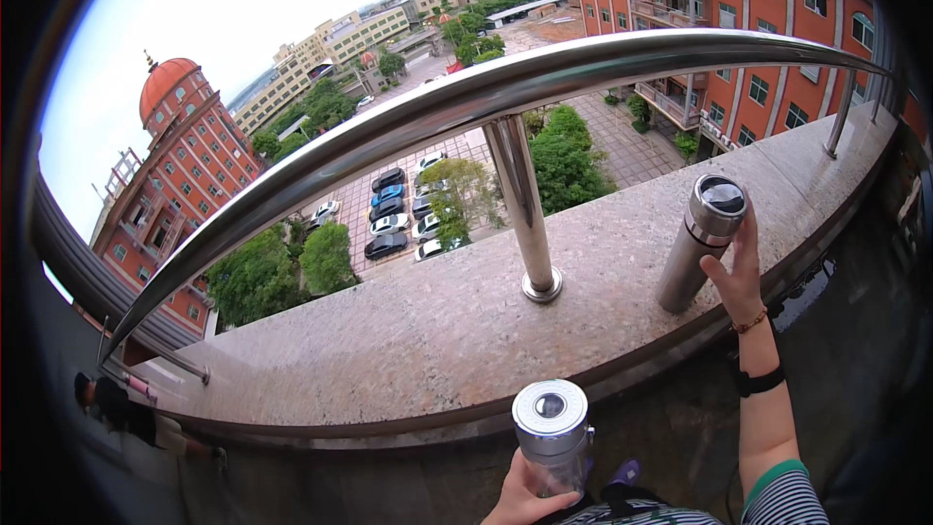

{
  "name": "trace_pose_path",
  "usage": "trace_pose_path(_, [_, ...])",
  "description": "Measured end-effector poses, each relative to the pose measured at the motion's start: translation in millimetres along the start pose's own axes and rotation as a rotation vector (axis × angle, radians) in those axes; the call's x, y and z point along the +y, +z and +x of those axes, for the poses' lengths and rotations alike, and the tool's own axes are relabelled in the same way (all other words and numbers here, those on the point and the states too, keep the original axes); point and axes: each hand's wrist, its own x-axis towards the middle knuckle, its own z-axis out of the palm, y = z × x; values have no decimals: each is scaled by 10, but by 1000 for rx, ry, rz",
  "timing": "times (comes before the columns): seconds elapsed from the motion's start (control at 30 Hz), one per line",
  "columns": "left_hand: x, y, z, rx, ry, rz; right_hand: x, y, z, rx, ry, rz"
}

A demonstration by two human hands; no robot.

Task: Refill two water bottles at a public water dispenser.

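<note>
Near the lower edge, my left hand (530,496) is closed around a clear tumbler (556,472) with a silver-white round lid, held upright in front of the ledge. A steel thermos flask (686,267) with a shiny dark-centred cap stands on the stone ledge (418,340) at the right. My right hand (741,277) curves round the flask's right side, thumb at its front and fingers partly behind it. The flask's base rests on the stone, leaning slightly in the bent view. A bracelet and a black band circle my right wrist and forearm.
A steel handrail (408,102) arches over the ledge, carried by a steel post (521,214) left of the flask. Beyond it lies a drop to parked cars (389,224), trees and red buildings. Another person (126,408) is at the far left, near a pink bottle (141,387).
</note>
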Motion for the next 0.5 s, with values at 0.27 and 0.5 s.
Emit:
trace_pose_path(0.27, [-231, -73, 112, -196, 86, 499, -1529, 120, -555, -866, -197, -205])
trace_pose_path(0.5, [-381, -59, -6, -303, 22, 568, -1532, -18, -681, -1079, 311, 293])
